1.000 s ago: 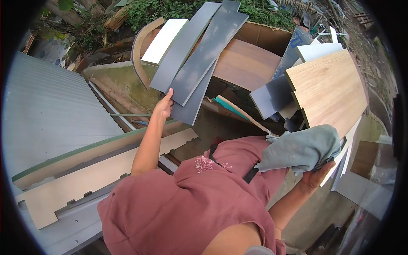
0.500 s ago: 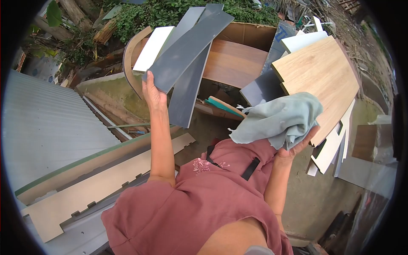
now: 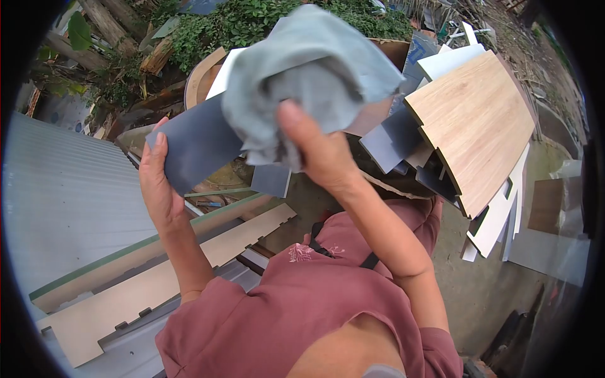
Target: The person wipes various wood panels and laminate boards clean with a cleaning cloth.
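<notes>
A dark grey board (image 3: 200, 142) is raised at a slant, its near end gripped by my left hand (image 3: 159, 173), thumb on the face and fingers behind the edge. My right hand (image 3: 318, 148) is closed on a pale grey-green cloth (image 3: 302, 69), which lies bunched over the board and hides its far part. The cloth is slightly blurred. Below the cloth, the end of another dark grey board (image 3: 272, 179) shows.
Light wood-look boards (image 3: 476, 126) are stacked at the right, with white notched pieces (image 3: 495, 220) under them. A long beige notched panel (image 3: 132, 296) and corrugated sheeting (image 3: 69, 183) lie at the left. Green plants (image 3: 220, 28) grow behind.
My right hand has swung left and up with the cloth, from beside the wood-look boards onto the grey board. My left hand has moved left and down, bringing the board's near end along.
</notes>
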{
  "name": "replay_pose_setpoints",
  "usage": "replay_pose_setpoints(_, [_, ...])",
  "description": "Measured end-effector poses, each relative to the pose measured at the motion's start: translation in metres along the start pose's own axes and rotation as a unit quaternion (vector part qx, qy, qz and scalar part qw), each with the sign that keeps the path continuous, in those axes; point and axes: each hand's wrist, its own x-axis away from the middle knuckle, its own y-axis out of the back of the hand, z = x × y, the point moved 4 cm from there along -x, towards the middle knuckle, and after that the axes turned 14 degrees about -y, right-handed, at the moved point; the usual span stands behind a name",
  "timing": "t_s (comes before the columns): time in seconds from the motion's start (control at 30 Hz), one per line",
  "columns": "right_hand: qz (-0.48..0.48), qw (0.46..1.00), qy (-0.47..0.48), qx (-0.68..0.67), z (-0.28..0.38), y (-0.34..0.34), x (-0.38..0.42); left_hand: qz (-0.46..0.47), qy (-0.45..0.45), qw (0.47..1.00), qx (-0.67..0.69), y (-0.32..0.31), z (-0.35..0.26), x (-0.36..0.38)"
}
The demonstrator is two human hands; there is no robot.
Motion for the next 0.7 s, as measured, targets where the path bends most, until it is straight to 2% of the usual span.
replay_pose_setpoints(0.07, [0.076, 0.969, -0.015, 0.235, -0.027, -0.036, -0.013, 0.046, -0.024, 0.998, 0.032, 0.006, 0.003, 0.003])
replay_pose_setpoints(0.1, [0.070, 0.899, 0.116, 0.417, -0.037, -0.044, -0.017, -0.034, -0.002, 0.999, 0.012, 0.014, 0.006, 0.006])
replay_pose_setpoints(0.13, [0.061, 0.778, 0.239, 0.578, -0.048, -0.046, -0.019, 0.029, -0.025, 0.999, -0.011, 0.025, 0.005, 0.012])
replay_pose_setpoints(0.17, [0.053, 0.702, 0.253, 0.664, -0.059, -0.037, -0.026, 0.053, -0.124, 0.974, -0.180, 0.031, 0.008, 0.008])
replay_pose_setpoints(0.2, [0.047, 0.701, 0.251, 0.666, -0.061, -0.023, -0.034, 0.075, -0.220, 0.911, -0.341, 0.031, 0.011, 0.004])
replay_pose_setpoints(0.23, [-0.023, 0.698, 0.204, 0.686, -0.059, 0.000, -0.043, 0.028, -0.106, 0.973, -0.205, 0.020, 0.008, 0.000])
replay_pose_setpoints(0.27, [-0.090, 0.690, 0.157, 0.701, -0.057, 0.028, -0.054, -0.023, 0.014, 0.998, -0.062, 0.006, 0.005, -0.002])
replay_pose_setpoints(0.33, [-0.258, 0.695, 0.141, 0.656, -0.051, 0.099, -0.078, 0.009, 0.035, 0.998, -0.058, 0.006, 0.010, -0.005])
replay_pose_setpoints(0.4, [-0.416, 0.634, 0.050, 0.650, -0.042, 0.184, -0.101, -0.011, 0.039, 0.997, -0.067, 0.011, 0.016, -0.007])
replay_pose_setpoints(0.47, [-0.521, 0.608, -0.048, 0.597, -0.026, 0.253, -0.113, -0.014, 0.032, 0.997, -0.072, 0.012, 0.019, -0.009])
replay_pose_setpoints(0.53, [-0.572, 0.615, -0.141, 0.524, -0.011, 0.284, -0.115, -0.014, 0.027, 0.996, -0.082, 0.013, 0.020, -0.014])
replay_pose_setpoints(0.63, [-0.558, 0.611, -0.118, 0.548, -0.019, 0.278, -0.112, -0.006, 0.029, 0.995, -0.100, 0.013, 0.021, -0.022])
replay_pose_setpoints(0.67, [-0.538, 0.630, -0.115, 0.548, -0.027, 0.266, -0.111, -0.005, 0.033, 0.995, -0.096, 0.010, 0.022, -0.025])
replay_pose_setpoints(0.7, [-0.507, 0.624, -0.083, 0.590, -0.038, 0.247, -0.107, -0.016, 0.028, 0.995, -0.095, 0.009, 0.023, -0.028])
